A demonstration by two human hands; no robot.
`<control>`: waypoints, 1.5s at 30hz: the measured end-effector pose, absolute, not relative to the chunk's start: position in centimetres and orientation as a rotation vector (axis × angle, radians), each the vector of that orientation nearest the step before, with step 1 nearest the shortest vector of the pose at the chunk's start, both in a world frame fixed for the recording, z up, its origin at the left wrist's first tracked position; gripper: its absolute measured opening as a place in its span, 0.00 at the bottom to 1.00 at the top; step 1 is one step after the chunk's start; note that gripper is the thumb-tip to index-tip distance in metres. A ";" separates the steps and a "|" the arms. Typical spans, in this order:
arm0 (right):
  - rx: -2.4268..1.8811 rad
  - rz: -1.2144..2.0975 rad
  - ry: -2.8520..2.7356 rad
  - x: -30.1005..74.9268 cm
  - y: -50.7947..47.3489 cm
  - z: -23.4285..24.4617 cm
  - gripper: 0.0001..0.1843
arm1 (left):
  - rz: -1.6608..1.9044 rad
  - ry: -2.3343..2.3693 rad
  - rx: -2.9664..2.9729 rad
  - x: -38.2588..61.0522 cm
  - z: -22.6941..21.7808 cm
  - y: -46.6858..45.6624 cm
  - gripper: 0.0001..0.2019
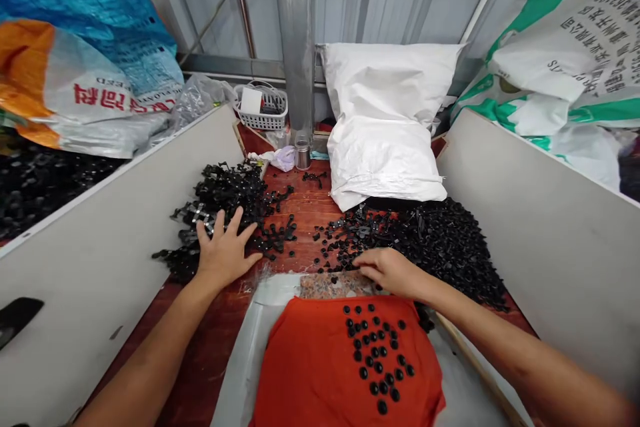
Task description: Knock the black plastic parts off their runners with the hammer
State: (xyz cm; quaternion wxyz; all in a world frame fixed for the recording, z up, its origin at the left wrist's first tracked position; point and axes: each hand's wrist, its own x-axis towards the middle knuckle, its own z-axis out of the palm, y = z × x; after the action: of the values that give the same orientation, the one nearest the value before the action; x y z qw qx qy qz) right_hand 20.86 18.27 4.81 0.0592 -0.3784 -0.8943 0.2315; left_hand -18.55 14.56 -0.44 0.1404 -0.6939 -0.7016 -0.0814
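My left hand (225, 250) lies with fingers spread on the near edge of a heap of black plastic pieces (233, 183), some of them branched. My right hand (387, 270) is closed, thumb and fingers together, at the front of a pile of small black parts (440, 240); what sits between its fingertips is too small to name. Below it, a red cloth (310, 360) bears several round black caps (379, 367) on its right half. A speckled stone slab (325, 285) shows at the cloth's far edge.
Grey-white boards (125, 213) wall both sides of the red-brown table (300, 233). A white sack (385, 127) stands behind the right pile. A basket (263, 107) and a small clear jar (303, 152) stand at the back. A wooden stick (480, 367) lies at right.
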 end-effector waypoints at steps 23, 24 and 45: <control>-1.228 0.432 -2.731 16.1 31.9 4.8 0.16 | -1.189 -2.111 -2.455 -13.4 -7.3 9.7 0.20; -1.349 0.368 -2.695 18.7 31.4 4.8 0.20 | -1.182 -2.114 -2.456 -13.3 -7.3 9.7 0.20; -1.857 0.259 -2.486 23.8 34.1 0.9 0.19 | -0.955 -2.049 -2.465 -13.2 -7.4 10.4 0.22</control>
State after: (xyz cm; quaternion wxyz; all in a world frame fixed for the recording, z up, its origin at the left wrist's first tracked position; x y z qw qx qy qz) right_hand 23.82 34.13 0.89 0.0138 -0.5964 -0.7983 0.0831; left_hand -13.15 10.45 -7.42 -0.1014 -0.7332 -0.6094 -0.2840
